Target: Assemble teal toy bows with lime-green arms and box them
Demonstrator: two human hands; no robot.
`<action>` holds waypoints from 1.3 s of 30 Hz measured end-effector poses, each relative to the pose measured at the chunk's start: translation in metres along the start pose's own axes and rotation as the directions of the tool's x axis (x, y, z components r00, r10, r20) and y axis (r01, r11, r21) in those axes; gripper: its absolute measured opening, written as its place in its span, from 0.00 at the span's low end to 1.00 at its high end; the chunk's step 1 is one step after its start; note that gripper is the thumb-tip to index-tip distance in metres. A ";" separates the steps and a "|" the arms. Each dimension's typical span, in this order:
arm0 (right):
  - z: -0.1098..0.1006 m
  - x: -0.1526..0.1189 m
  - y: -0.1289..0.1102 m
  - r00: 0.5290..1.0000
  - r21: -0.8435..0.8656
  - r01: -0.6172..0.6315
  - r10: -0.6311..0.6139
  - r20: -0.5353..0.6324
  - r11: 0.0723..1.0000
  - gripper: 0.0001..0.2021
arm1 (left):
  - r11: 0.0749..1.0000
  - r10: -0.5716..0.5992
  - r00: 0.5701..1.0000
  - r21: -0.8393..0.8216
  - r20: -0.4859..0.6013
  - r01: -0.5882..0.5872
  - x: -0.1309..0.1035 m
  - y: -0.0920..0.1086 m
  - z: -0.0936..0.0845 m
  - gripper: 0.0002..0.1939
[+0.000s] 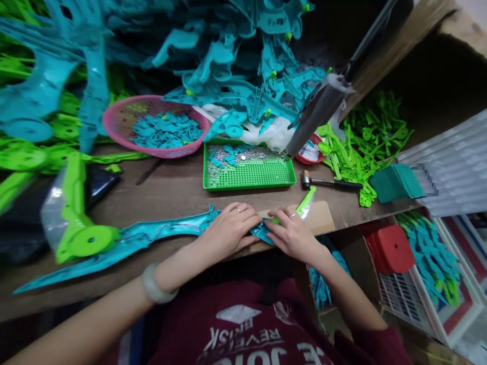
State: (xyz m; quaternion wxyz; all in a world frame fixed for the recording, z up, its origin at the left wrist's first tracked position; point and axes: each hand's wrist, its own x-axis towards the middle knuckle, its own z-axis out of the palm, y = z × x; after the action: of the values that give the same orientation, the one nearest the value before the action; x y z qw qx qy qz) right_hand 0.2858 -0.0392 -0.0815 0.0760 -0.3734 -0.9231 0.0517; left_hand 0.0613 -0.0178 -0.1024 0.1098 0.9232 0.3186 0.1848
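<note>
A long blue plastic toy shell [163, 230] lies along the table's front edge, its pointed end to the left. A thin reddish wire runs inside it. A bright green piece with a round disc [91, 240] and a clear blade-like part sits over its left half. My left hand [234, 225] is closed on the shell's right portion, fingers bent over it. My right hand [291, 233] grips the same shell's right end, fingertips close to the left ones. A green piece with a clear part [305, 204] sticks out beyond my right fingers. What lies under the fingertips is hidden.
Behind are a pink basket [152, 150] of small blue pieces and a green tray [249, 187] with screws. A hammer [331, 182] lies to the right, below a hanging grey tool [315, 114]. Blue shells [228, 96] pile up behind; a red stool [391, 248] stands at right.
</note>
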 end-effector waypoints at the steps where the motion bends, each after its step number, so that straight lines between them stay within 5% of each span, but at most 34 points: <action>1: 0.000 0.000 0.001 1.000 -0.021 0.013 -0.013 0.002 1.000 0.14 | 1.000 -0.002 1.000 -0.003 0.003 0.002 0.000 -0.001 0.000 0.11; 12: -0.004 0.006 0.005 0.996 0.007 0.063 -0.063 0.063 0.998 0.13 | 0.994 -0.080 0.985 0.087 0.151 0.068 0.013 0.000 -0.010 0.15; 19: -0.009 0.015 0.001 0.985 -0.036 0.127 -0.122 0.123 0.991 0.12 | 0.999 -0.021 0.980 0.039 0.198 0.013 0.024 -0.004 -0.012 0.12; 23: -0.016 0.015 -0.001 0.976 -0.019 0.147 -0.142 0.163 0.989 0.12 | 0.999 -0.030 0.987 0.030 0.160 0.025 0.019 -0.002 -0.011 0.14; 27: -0.013 0.004 -0.004 0.989 0.026 0.133 -0.134 0.059 0.991 0.08 | 0.998 -0.045 0.996 0.043 0.073 0.042 0.007 0.004 -0.009 0.14; 31: -0.002 -0.003 -0.009 0.993 -0.086 0.084 -0.091 -0.079 0.993 0.09 | 0.998 -0.053 0.998 0.043 0.025 0.052 0.003 0.007 -0.005 0.13; 39: 0.011 -0.007 -0.017 0.989 -0.188 0.107 -0.125 -0.085 0.976 0.08 | 0.996 -0.078 0.997 -0.041 -0.029 0.077 0.002 -0.002 -0.007 0.15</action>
State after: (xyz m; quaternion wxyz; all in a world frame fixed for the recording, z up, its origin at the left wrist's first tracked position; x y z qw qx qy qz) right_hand 0.2769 -0.0566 -0.0903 0.0885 -0.3263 -0.9394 -0.0559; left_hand 0.0590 -0.0143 -0.0963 0.1304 0.9049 0.3519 0.2007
